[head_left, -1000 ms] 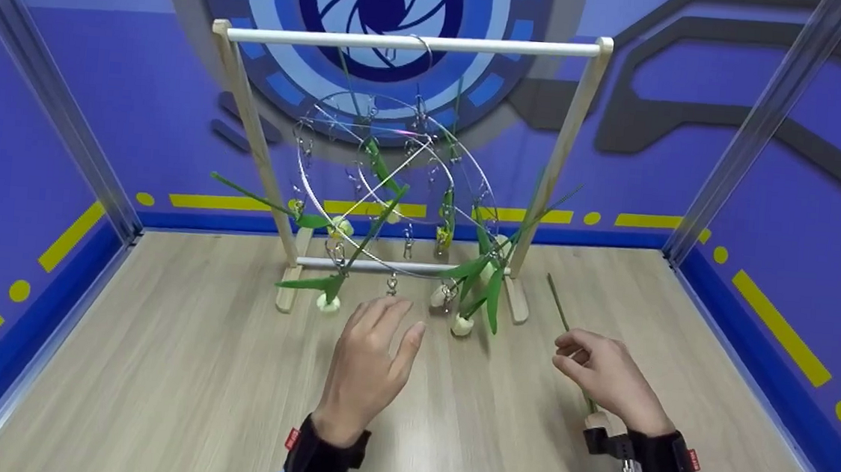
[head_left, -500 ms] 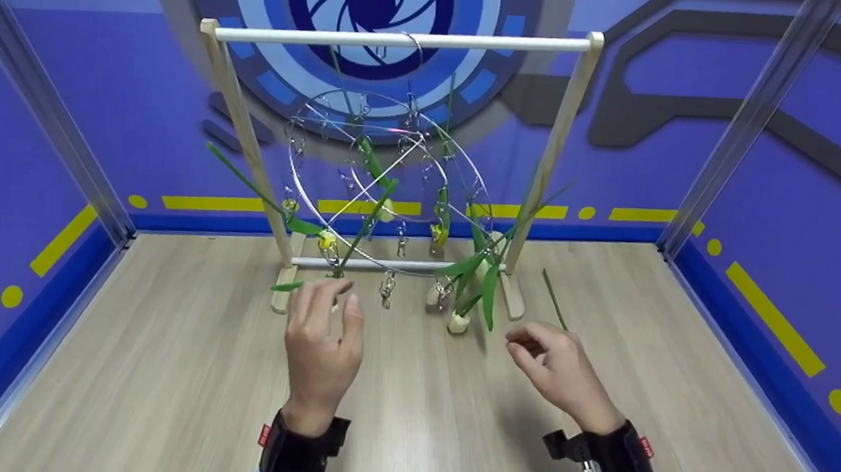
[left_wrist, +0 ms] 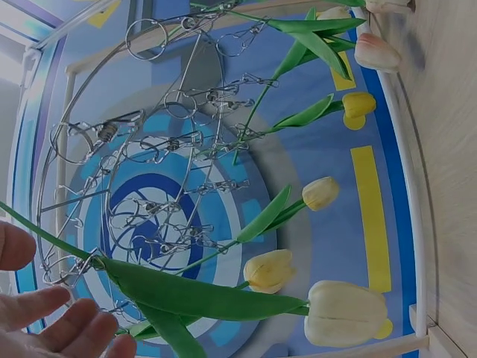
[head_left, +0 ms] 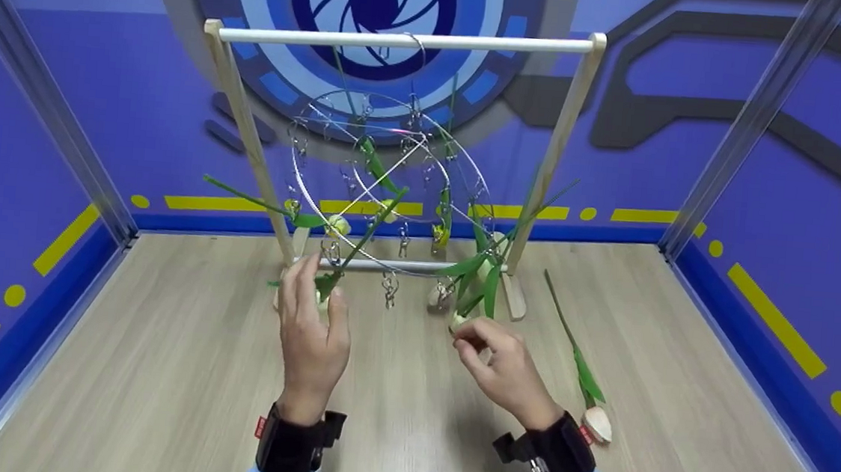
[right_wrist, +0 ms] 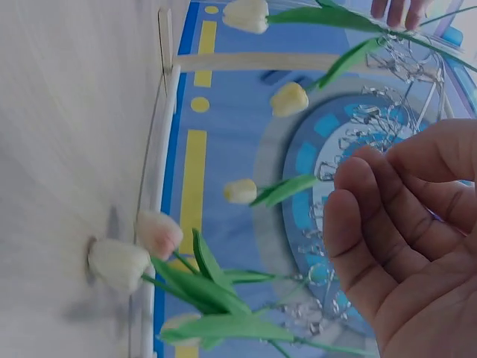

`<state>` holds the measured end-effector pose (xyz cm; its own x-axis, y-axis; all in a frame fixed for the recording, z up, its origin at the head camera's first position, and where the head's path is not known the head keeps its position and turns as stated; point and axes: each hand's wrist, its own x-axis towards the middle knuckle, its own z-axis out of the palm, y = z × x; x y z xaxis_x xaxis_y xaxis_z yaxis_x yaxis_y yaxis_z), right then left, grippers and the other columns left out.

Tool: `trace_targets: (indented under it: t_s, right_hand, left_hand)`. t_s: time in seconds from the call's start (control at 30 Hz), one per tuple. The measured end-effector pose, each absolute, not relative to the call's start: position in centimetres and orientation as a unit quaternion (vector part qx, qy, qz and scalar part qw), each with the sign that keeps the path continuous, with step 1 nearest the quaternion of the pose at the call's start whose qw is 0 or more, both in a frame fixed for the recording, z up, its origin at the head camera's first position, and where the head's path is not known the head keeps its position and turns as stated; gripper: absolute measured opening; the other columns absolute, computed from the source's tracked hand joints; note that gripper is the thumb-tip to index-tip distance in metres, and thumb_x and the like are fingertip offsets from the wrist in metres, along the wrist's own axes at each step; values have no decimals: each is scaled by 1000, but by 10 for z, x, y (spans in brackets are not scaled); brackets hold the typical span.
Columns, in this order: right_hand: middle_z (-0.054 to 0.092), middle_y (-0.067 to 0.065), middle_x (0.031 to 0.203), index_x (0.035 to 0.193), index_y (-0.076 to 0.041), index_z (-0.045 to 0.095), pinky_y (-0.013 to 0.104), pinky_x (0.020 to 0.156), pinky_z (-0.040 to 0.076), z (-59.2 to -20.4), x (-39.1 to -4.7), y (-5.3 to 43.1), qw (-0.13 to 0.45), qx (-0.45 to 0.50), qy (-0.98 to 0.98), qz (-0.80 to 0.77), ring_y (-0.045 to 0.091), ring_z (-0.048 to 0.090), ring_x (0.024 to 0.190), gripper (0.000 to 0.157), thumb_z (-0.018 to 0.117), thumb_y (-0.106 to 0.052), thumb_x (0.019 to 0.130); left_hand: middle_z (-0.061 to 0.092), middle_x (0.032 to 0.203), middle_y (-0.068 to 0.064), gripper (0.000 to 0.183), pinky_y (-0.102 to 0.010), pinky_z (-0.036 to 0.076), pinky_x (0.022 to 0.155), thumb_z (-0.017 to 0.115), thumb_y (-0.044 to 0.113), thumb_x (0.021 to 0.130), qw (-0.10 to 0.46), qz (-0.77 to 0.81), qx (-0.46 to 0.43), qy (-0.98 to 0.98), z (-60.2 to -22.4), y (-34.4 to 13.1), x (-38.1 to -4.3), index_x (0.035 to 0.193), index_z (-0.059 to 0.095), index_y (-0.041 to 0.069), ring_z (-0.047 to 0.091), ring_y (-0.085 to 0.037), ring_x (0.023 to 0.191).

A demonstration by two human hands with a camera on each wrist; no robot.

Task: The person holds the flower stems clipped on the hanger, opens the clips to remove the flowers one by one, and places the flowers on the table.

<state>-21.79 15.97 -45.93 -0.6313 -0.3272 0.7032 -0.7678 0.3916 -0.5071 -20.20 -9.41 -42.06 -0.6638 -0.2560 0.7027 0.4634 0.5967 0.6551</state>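
Observation:
My left hand (head_left: 311, 340), fingers extended, is in front of the hanger's left side, with nothing in its grasp. Its fingertips are close to the wire clip (left_wrist: 74, 268) that holds a white tulip (left_wrist: 346, 313), head down with long green leaves. My right hand (head_left: 511, 374) has loosely bent fingers and holds nothing. In the head view it overlaps the edge of a low white tulip (head_left: 458, 320) at the right. The round wire clip hanger (head_left: 296, 170) carries several more tulips, among them a yellow one (left_wrist: 359, 104) and a pinkish one (left_wrist: 376, 52).
A wooden stand (head_left: 590, 77) with a white top bar (head_left: 481, 43) bears the hanger. On the table (head_left: 155, 365), right of my right hand, lies another tulip (head_left: 597, 424), its stem pointing away. Patterned blue walls (head_left: 803, 243) close the back and sides.
My left hand has moved left to the hanging white tulip. My right hand has come left from above the tulip lying on the table, which now shows fully.

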Motion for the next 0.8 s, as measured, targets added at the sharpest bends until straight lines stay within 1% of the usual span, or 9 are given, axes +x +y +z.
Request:
trace_targets:
  t_s: [0.1, 0.17, 0.23, 0.3, 0.4, 0.53, 0.67, 0.8]
  right_hand:
    - [69, 1, 87, 93, -4, 69, 30, 60, 55, -458, -220, 150, 254, 354, -789, 434, 9, 63, 74, 15, 69, 11, 88]
    - [68, 1, 86, 93, -4, 69, 29, 60, 55, -458, -222, 143, 253, 360, -786, 436, 10, 63, 74, 15, 69, 10, 89]
    - [68, 1, 87, 94, -4, 69, 27, 63, 55, -457, -224, 138, 252, 364, -783, 437, 10, 63, 75, 15, 69, 10, 89]
    - [69, 2, 88, 96, -3, 69, 26, 64, 55, -457, -226, 133, 250, 367, -780, 441, 12, 64, 76, 14, 69, 9, 90]
    - [69, 3, 89, 97, -2, 69, 27, 64, 55, -456, -229, 127, 250, 364, -777, 449, 13, 64, 77, 12, 69, 9, 91]
    - [69, 4, 90, 97, -1, 69, 28, 63, 55, -454, -231, 123, 262, 354, -772, 458, 16, 65, 77, 12, 68, 9, 91]
    - [69, 5, 92, 98, -1, 69, 29, 65, 55, -453, -232, 122, 274, 352, -769, 457, 17, 65, 79, 12, 67, 9, 91]
    - [70, 6, 94, 99, -3, 69, 28, 66, 56, -453, -232, 123, 271, 348, -775, 452, 17, 66, 81, 12, 67, 6, 91]
  left_hand:
    - [41, 154, -27, 52, -64, 32, 116, 51, 10, 105, 368, -446, -69, -813, -419, -96, -201, 153, 39, -7, 37, -43, 145]
    - [39, 157, -27, 54, -66, 29, 117, 50, 11, 106, 350, -448, -72, -819, -418, -97, -201, 155, 36, -6, 36, -44, 147]
    - [40, 158, -26, 55, -67, 27, 117, 50, 10, 106, 339, -452, -75, -822, -418, -98, -201, 156, 34, -5, 37, -43, 147]
    - [42, 157, -24, 56, -67, 27, 117, 50, 11, 107, 330, -460, -77, -821, -417, -98, -200, 158, 33, -3, 39, -41, 146]
    - [47, 155, -21, 56, -63, 32, 116, 51, 10, 107, 323, -472, -86, -816, -416, -98, -199, 158, 33, -2, 45, -38, 143]
    - [55, 147, -21, 54, -56, 40, 112, 52, 8, 106, 326, -485, -109, -804, -416, -99, -201, 156, 36, -4, 52, -36, 136]
    - [60, 138, -21, 51, -54, 47, 105, 52, 5, 105, 321, -501, -128, -793, -416, -98, -201, 153, 41, -4, 59, -35, 126]
    - [60, 136, -18, 48, -53, 50, 102, 51, 5, 106, 299, -517, -141, -790, -416, -96, -198, 152, 43, -1, 61, -32, 123]
